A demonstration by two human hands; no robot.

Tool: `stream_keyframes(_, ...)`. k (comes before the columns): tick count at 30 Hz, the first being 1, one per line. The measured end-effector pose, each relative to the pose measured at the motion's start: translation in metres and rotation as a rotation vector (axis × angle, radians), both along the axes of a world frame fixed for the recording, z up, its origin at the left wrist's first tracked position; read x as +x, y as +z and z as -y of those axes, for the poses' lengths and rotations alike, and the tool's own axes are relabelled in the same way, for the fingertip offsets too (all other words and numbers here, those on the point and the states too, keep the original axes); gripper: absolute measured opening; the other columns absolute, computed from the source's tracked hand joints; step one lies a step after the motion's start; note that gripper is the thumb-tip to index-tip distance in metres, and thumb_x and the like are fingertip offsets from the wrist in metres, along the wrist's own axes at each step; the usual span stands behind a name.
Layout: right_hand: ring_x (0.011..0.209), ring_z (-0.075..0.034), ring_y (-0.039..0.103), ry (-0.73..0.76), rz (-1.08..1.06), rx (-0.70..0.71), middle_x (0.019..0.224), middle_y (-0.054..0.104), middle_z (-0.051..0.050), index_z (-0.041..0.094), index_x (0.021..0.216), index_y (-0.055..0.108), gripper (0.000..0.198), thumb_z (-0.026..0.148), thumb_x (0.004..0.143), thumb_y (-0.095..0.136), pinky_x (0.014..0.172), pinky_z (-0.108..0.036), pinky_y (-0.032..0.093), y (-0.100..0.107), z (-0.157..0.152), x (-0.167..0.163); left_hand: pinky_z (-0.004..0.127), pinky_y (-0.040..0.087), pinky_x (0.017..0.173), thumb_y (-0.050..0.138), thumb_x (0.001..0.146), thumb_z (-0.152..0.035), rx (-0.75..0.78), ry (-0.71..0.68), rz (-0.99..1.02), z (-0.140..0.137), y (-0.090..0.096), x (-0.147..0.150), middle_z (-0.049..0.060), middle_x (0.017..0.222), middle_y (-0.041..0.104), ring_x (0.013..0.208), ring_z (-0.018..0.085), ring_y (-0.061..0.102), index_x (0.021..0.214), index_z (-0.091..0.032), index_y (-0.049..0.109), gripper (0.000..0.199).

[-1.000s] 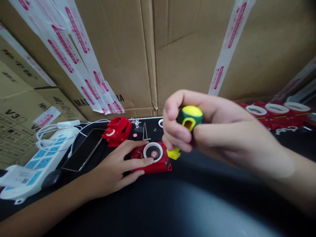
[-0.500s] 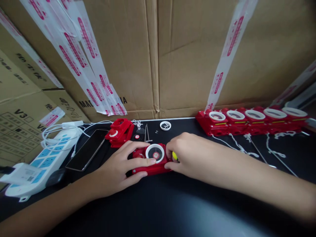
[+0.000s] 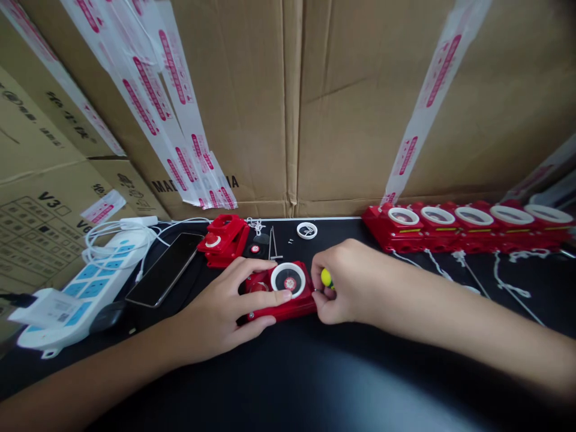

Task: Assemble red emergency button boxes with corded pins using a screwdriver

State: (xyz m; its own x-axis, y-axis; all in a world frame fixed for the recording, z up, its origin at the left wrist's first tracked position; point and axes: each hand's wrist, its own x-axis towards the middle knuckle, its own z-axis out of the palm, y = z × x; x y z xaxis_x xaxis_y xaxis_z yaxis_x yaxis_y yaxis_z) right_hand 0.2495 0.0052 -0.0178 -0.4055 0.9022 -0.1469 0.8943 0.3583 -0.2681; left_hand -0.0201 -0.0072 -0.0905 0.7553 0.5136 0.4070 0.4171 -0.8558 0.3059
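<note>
A red plastic housing [image 3: 288, 310] lies on the black tabletop, with a white ring [image 3: 274, 277] around a dark round window that bears a red-and-white emblem. My left hand [image 3: 229, 306] is closed around the housing's left part, its index finger resting on the ring and its thumb along the near side. At the right end of the housing, my right hand [image 3: 339, 285] is curled around a small screwdriver [image 3: 326, 278] with a yellow handle end; most of it is hidden in the fingers. A tiny metal piece shows by the right fingertips, too small to make out.
Behind the left hand stand an opened red housing [image 3: 224, 240], a thin metal T-shaped rod [image 3: 272, 245] and a white ring [image 3: 306, 231] holding small metal pieces. A phone [image 3: 166, 270] and power strip [image 3: 85, 288] lie left. Several joined red units [image 3: 468, 231] with strings stand right.
The whole view has shifted slightly, moving things right in the picture. My right hand has drawn back a little from the housing's end, showing more of the yellow handle. My left hand keeps its hold.
</note>
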Motion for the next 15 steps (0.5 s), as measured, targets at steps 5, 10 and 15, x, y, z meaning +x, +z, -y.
stream_keyframes(5, 0.053, -0.014, 0.061, -0.032, -0.125, 0.004, 0.062, 0.074, 0.005, 0.024, 0.075, 0.079, 0.009, 0.025, 0.066, 0.077, 0.055, -0.027, 0.045, 0.011, -0.023, 0.025, 0.057, 0.053, 0.116, 0.069, 0.104, -0.013, 0.017, 0.002, 0.021, 0.000, -0.003, 0.000, 0.013, 0.154, 0.050, 0.139, 0.032, 0.056, 0.148, -0.032, 0.063, 0.048)
stream_keyframes(10, 0.066, -0.017, 0.069, -0.098, -0.073, -0.039, 0.072, 0.078, 0.001, 0.020, 0.081, 0.081, 0.006, 0.024, 0.077, 0.079, 0.063, -0.028, 0.050, -0.002, -0.071, 0.036, 0.058, 0.054, 0.115, 0.070, 0.103, -0.014, 0.029, -0.009, 0.043, 0.000, -0.005, 0.001, 0.013, 0.154, 0.051, 0.137, 0.032, 0.057, 0.148, -0.032, 0.062, 0.049)
stream_keyframes(15, 0.101, -0.025, 0.075, -0.143, -0.044, -0.146, 0.121, 0.076, -0.007, 0.015, 0.121, 0.074, 0.032, 0.040, 0.102, 0.074, 0.085, -0.040, 0.064, -0.026, -0.122, 0.037, 0.058, 0.053, 0.118, 0.071, 0.103, -0.015, 0.026, 0.000, 0.021, 0.000, -0.004, -0.001, 0.014, 0.156, 0.049, 0.141, 0.033, 0.055, 0.152, -0.034, 0.059, 0.054)
